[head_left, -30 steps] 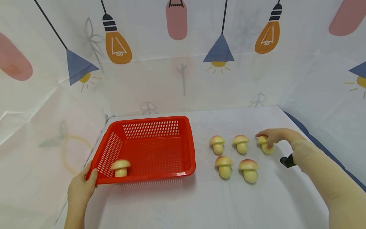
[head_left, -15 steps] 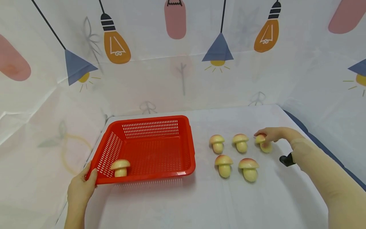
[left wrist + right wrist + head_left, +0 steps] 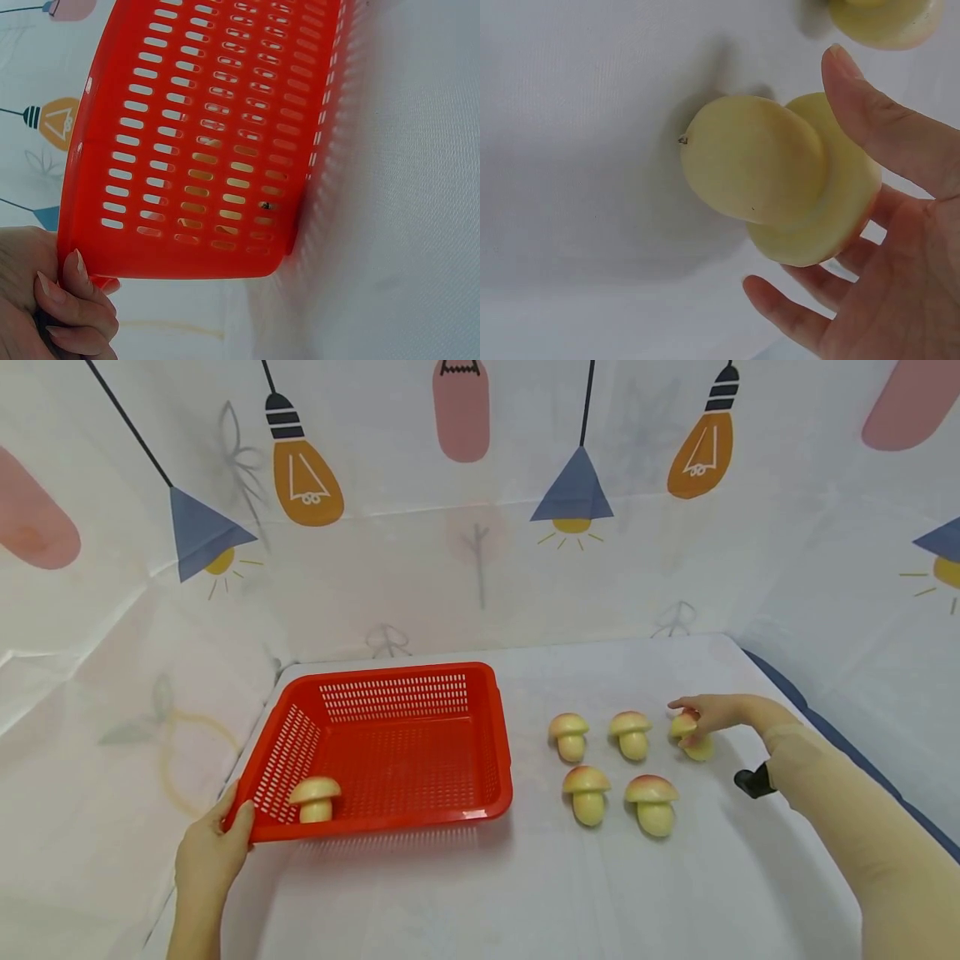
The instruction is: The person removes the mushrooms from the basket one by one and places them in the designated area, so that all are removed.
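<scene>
My left hand (image 3: 212, 852) grips the near left corner of a red plastic basket (image 3: 504, 760), thumb over the rim and fingers curled beneath, as the left wrist view shows. One toy mushroom (image 3: 316, 800) stands inside, close to that corner. At the right, my right hand (image 3: 716, 713) is around the cap of another toy mushroom (image 3: 750, 161) lying on the table. Its thumb is spread away from the cap and its fingers are loosely extended behind it, some of them hidden. The cap is pale yellow with a reddish top.
Several more toy mushrooms lie between basket and right hand: two in the back row (image 3: 570, 739) (image 3: 632, 737), two in the front row (image 3: 587, 796) (image 3: 654, 807). A white cloth covers the table (image 3: 525, 893); a printed curtain (image 3: 420, 577) stands behind.
The mushroom at my right hand has shifted slightly away from me and to the left. The right fingers have changed position around it. My left hand and the basket stay put.
</scene>
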Demonstrator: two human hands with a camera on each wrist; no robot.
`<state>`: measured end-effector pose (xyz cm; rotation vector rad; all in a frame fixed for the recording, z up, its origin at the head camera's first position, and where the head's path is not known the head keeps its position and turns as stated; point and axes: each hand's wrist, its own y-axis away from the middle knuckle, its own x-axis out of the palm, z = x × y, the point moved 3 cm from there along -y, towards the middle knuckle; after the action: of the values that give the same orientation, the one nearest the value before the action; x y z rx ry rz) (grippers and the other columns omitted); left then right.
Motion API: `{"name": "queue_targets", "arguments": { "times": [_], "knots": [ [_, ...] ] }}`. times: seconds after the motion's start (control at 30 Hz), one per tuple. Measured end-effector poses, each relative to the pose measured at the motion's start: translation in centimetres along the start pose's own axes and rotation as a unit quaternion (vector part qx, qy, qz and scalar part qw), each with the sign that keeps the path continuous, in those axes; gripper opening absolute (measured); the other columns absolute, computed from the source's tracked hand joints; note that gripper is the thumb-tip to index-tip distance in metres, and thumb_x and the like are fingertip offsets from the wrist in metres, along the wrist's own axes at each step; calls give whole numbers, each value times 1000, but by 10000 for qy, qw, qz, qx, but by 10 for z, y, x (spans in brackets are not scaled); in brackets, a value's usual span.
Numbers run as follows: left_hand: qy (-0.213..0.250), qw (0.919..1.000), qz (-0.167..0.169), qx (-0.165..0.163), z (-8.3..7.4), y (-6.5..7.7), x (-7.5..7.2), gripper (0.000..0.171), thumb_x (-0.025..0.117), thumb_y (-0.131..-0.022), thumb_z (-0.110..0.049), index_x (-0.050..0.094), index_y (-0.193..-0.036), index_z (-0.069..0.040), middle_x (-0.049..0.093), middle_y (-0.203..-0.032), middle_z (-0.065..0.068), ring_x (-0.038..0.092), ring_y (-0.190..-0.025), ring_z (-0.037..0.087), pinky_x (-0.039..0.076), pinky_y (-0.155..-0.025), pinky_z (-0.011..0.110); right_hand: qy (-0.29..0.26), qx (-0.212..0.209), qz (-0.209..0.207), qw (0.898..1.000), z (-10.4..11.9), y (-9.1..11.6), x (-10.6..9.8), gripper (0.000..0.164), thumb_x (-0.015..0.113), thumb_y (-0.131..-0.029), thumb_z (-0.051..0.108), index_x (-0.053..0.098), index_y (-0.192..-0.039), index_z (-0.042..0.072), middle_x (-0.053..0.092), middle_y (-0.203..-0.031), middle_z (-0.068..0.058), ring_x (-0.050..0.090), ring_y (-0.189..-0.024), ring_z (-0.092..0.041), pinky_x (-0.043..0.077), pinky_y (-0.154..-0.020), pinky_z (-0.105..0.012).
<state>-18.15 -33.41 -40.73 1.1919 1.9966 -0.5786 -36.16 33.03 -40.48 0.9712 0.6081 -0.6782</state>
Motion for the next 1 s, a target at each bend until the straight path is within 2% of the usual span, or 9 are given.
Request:
{"name": "queue_targets", "arguments": {
  "times": [0.2,0.37,0.7,0.9,1.0],
  "knots": [
    [13,10000,-4,4,1,0,0,53,44,-99,-29,38,-144,-1,63,-58,7,52,-53,15,35,-53,33,69,-59,-117,9999,2,-1,-2,96,74,-83,32,18,-144,-15,27,-135,-47,31,-124,-58,28,-98,-67],
    [46,10000,-25,23,0,0,0,52,44,-99,-28,38,-144,-1,64,-60,8,53,-53,15,35,-54,33,193,-166,-242,9994,8,-2,-7,92,74,-83,33,22,-144,-13,31,-136,-44,32,-124,-58,28,-97,-68],
    [129,9999,26,-19,-2,2,0,53,44,-99,-28,38,-144,-1,64,-61,8,54,-53,14,36,-53,33,338,-829,-666,9938,39,-5,-18,68,70,-87,32,44,-135,-8,50,-126,-32,43,-118,-54,38,-93,-62],
    [85,9999,-26,84,-1,3,0,52,44,-99,-27,39,-144,0,63,-59,7,52,-53,15,35,-54,33,519,-1194,-1194,9843,70,-9,-24,48,67,-90,25,55,-126,-5,61,-116,-21,56,-109,-41,45,-91,-53],
    [85,9999,-29,93,0,3,0,53,44,-99,-28,39,-144,0,63,-58,6,52,-53,15,35,-53,33,627,-1464,-1473,9762,89,-10,-25,40,67,-90,21,58,-121,-3,64,-111,-15,61,-104,-35,47,-88,-48]
  ]
}}
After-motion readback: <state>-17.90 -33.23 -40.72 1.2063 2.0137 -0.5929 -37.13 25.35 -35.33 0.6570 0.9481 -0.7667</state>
